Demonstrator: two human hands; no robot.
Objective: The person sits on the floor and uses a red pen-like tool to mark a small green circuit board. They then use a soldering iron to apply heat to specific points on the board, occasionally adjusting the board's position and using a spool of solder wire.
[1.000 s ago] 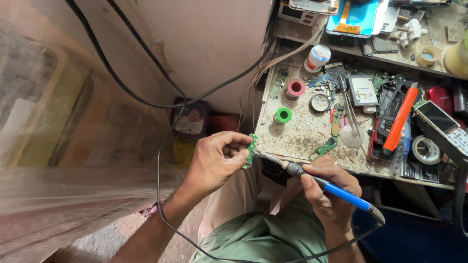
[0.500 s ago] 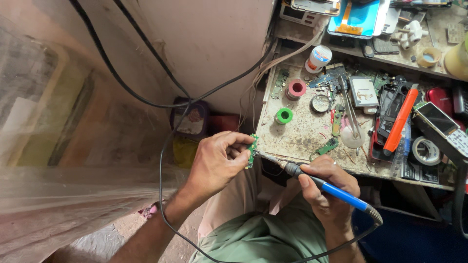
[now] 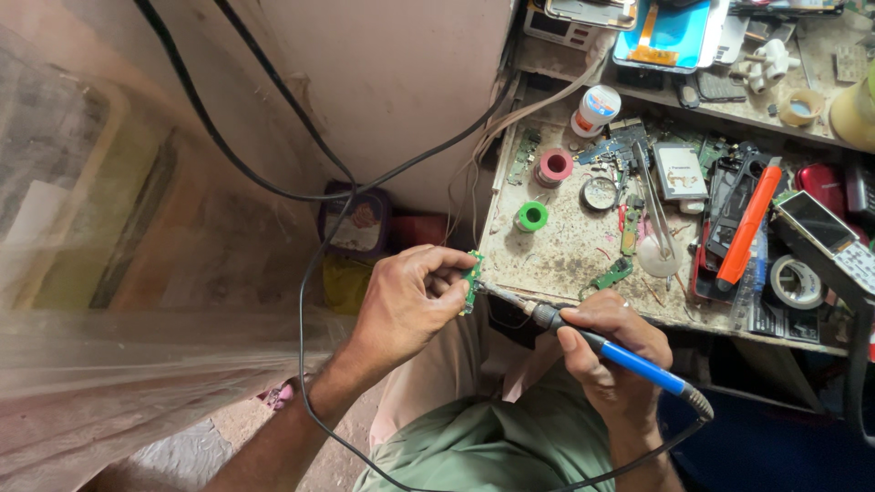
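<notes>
Head view: a small green circuit board (image 3: 471, 282) stands on edge just off the near edge of the work surface (image 3: 565, 251), pinched in the grip of the left hand (image 3: 406, 305), whose thumb and fingertips close tight on the board's left side while the other fingers curl in under it. From the right, the metal tip of a blue-handled soldering iron (image 3: 592, 342) meets the board's right face, or comes so near that I cannot tell contact from a hair's gap. The right hand (image 3: 615, 360) has its grip wrapped fully shut around the iron's blue handle, like a pen, thumb along the top. A black cord runs from the handle's rear end down past the wrist. Both hands hang over the person's lap, in front of the surface's front edge, with free space below them and to the left, where a pale wall (image 3: 401, 82) and sheets of clear plastic (image 3: 137, 364) stand. On the surface beyond the board sit a green spool (image 3: 530, 216), a pink spool (image 3: 553, 167), a small round tin (image 3: 599, 192), tweezers (image 3: 654, 205), an orange-handled tool (image 3: 747, 223) and a roll of tape (image 3: 796, 281), crowded toward the right.
</notes>
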